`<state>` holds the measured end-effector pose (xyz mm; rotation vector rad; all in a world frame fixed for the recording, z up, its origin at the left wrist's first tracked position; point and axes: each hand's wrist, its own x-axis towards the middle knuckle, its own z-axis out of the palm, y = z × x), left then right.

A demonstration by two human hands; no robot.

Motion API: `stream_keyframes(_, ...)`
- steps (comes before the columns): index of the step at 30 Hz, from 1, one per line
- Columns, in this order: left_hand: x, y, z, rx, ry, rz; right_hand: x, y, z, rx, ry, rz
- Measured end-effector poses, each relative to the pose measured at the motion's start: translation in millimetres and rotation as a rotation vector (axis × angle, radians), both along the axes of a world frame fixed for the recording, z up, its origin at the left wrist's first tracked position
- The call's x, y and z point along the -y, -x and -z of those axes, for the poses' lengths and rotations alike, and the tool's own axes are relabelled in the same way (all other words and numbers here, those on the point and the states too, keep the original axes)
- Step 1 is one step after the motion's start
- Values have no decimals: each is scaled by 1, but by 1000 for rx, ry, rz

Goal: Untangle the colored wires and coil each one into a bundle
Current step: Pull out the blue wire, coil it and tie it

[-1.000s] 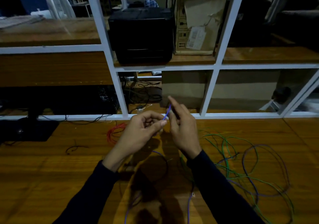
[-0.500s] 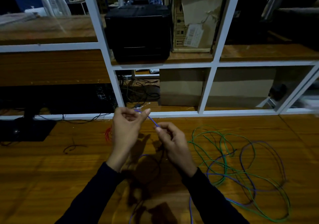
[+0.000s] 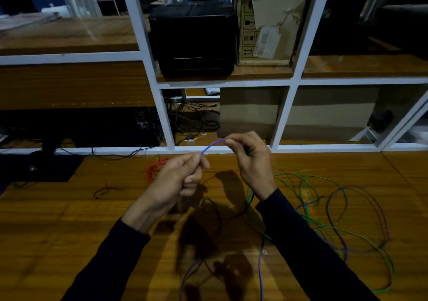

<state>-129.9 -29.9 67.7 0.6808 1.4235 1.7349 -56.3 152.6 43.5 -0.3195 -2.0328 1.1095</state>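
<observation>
I see a short arc of blue wire (image 3: pixel 212 145) stretched between both sets of fingers, raised above the worktop (image 3: pixel 58 226). The left hand (image 3: pixel 176 180) pinches its lower end, fingers curled; the right hand (image 3: pixel 252 159) pinches the upper end, fingers curled tight. More blue wire trails on the worktop below the wrists. Right of the right fingers, green wire (image 3: pixel 308 208) and purple wire (image 3: pixel 361 217) lie in overlapping loops. Just behind the left fingers sits a red coil (image 3: pixel 154 169). On the shelf (image 3: pixel 261 72) beyond, a carton (image 3: pixel 266 20) bears handling symbols and a label whose print I cannot read, beside a black box (image 3: pixel 194 39).
</observation>
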Motion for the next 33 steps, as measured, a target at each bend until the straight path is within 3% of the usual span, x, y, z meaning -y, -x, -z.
stream_keyframes(3,7,4,0,203,-157,89,-11,5,3,-34,27,52)
stream_keyframes(6,12,3,-1,276,-250,153,-16,10,15,38,84,84)
stream_keyframes(9,14,-2,-7,279,-269,184,-18,17,37,106,131,166)
stream_keyframes(12,17,-3,-12,249,-262,187,-27,20,61,211,305,233)
stream_keyframes(14,18,-2,-12,206,-220,152,-34,18,72,212,423,241)
stream_keyframes(17,16,-2,-8,179,-225,106,-36,15,75,201,433,317)
stream_keyframes(19,11,-3,-7,204,-292,78,-29,13,78,331,381,293)
stream_keyframes(21,3,-3,-7,191,-336,14,-17,8,89,650,235,91)
stream_keyframes(23,-8,-1,-3,25,-243,-92,2,0,94,864,-3,-197)
stream_keyframes(25,-18,1,8,-362,33,-186,20,-8,94,846,-281,-401)
stream_keyframes(27,-26,2,27,-715,314,-138,29,-14,85,740,-503,-451)
stream_keyframes(29,-27,2,45,-892,523,-45,28,-18,72,605,-545,-489)
stream_keyframes(31,-26,1,59,-948,604,26,22,-20,62,494,-489,-488)
stream_keyframes(33,-26,1,62,-947,614,21,19,-21,49,548,-227,-385)
